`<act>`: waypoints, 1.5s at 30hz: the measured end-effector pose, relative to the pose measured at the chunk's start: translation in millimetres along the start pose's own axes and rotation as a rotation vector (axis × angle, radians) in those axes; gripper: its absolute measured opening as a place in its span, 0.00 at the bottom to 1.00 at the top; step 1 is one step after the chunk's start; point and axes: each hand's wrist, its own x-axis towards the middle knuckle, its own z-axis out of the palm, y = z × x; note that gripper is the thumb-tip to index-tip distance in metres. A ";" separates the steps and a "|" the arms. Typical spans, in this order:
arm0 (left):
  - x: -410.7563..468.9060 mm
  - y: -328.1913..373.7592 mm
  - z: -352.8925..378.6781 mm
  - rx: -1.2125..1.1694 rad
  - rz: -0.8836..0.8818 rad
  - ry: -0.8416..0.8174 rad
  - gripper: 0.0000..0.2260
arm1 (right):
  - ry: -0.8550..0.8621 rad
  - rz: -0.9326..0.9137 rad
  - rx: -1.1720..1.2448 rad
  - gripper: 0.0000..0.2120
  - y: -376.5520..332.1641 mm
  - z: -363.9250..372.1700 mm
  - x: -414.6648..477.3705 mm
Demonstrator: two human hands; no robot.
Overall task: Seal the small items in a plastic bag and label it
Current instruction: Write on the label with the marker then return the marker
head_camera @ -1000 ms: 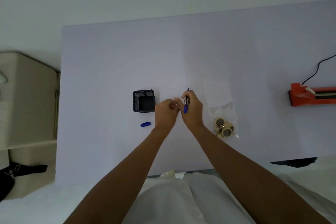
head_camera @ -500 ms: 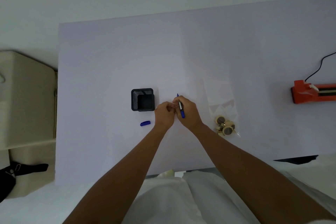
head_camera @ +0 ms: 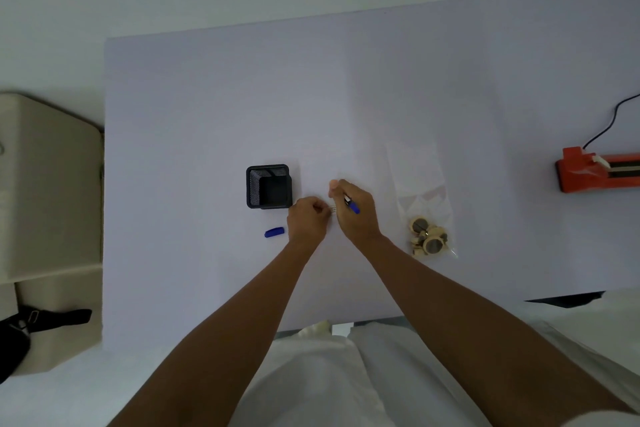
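Observation:
A clear plastic bag (head_camera: 420,184) lies on the white table (head_camera: 207,97), right of my hands, with several small round beige and grey items (head_camera: 427,236) bunched at its near end. My right hand (head_camera: 355,211) holds a blue pen (head_camera: 352,205), whose barrel lies tilted across the hand. My left hand (head_camera: 306,220) is closed beside it, and both hands pinch a small pale strip (head_camera: 333,209) between them, perhaps a label. The pen's blue cap (head_camera: 274,232) lies on the table to the left of my left hand.
A black square holder (head_camera: 268,186) stands just left of my hands. An orange sealing device (head_camera: 597,173) with a black cable sits at the table's right edge. A beige box (head_camera: 45,184) and a black bag (head_camera: 20,336) are off the table's left side.
The pen has swung from pointing away to lying tilted across my right hand. Both hands stay together at the same spot, now pinching the small strip.

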 end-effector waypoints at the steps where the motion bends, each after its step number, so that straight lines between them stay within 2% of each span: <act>1: -0.2 0.0 1.1 0.007 0.003 0.007 0.05 | -0.014 0.036 0.049 0.19 0.0 2.1 -1.9; 4: -0.8 -0.3 2.5 0.027 0.008 0.013 0.06 | -0.017 0.082 0.073 0.16 5.9 7.6 -3.6; 7: 0.3 -1.6 2.4 0.033 0.027 0.005 0.08 | 0.005 0.049 0.059 0.12 10.9 10.2 -2.1; 10: 0.5 -1.5 2.7 0.017 0.033 0.007 0.08 | 0.080 0.053 0.029 0.17 19.4 12.7 -3.1; 14: 0.5 -1.5 4.4 0.002 0.027 0.017 0.06 | 0.072 0.071 0.037 0.10 21.9 12.3 -3.8; 22: 2.1 -1.7 6.1 0.000 0.007 0.021 0.04 | 0.008 0.262 0.134 0.22 28.4 7.1 -4.2; 31: 2.3 -2.3 7.4 0.011 -0.007 0.028 0.06 | -0.067 0.238 0.078 0.22 24.7 8.2 -3.4; 45: 1.5 -1.0 6.5 -0.001 -0.014 0.020 0.06 | -0.051 0.224 0.014 0.23 19.3 4.7 -3.4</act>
